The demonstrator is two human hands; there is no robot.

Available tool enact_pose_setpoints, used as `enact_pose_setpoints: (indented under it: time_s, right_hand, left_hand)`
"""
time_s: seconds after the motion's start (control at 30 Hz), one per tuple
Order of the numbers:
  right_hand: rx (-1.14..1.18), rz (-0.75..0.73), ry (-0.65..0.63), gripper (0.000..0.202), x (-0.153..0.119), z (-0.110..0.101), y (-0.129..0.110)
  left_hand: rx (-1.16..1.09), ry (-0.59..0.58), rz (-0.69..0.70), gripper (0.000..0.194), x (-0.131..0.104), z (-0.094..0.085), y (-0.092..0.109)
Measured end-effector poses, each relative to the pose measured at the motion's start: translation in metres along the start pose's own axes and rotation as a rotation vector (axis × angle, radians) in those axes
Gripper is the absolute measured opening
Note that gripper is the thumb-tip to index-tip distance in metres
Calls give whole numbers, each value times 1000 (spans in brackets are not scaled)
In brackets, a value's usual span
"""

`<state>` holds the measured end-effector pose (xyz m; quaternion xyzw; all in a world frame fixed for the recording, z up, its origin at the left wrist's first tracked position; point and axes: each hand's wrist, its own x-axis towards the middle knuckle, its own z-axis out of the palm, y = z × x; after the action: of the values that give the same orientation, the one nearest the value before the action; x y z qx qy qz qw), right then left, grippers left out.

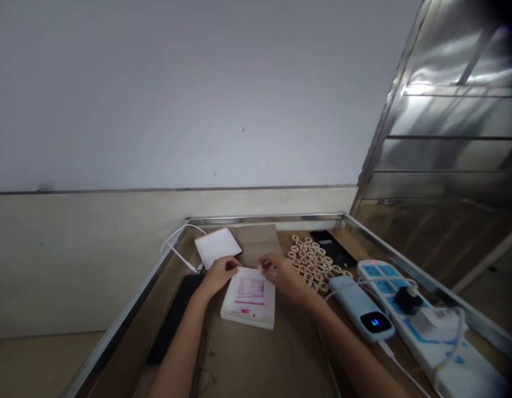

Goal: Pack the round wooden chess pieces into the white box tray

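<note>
A thick white paper pad with pink-red drawn lines lies on a brown cardboard sheet. At the pad's top left corner is my left hand, its thumb and fingertips pinched together at the edge; what they grip is too small to make out. My right hand is over the top right corner, its fingers curled and slightly blurred, so whether it holds anything cannot be seen. Behind my left hand lies a white square sheet or pad with a brown edge.
Round wooden chess pieces cluster right of the pad, beside a black phone. Farther right are a light blue power bank and a power strip with cables. A black tablet-like slab lies left. A metal rim borders the table.
</note>
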<state>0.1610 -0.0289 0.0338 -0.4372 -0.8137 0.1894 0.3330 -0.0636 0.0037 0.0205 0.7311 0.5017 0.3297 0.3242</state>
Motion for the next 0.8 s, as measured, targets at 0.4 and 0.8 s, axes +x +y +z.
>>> enact_pose_setpoints:
  time_s: [0.4, 0.8]
  right_hand:
    - [-560, 149, 6, 19, -9, -22, 32]
    - [-256, -86, -317, 54, -15, 26, -23]
  left_hand:
    - [18, -20, -6, 17, 0, -1, 1]
    - [51, 25, -9, 19, -3, 3, 7]
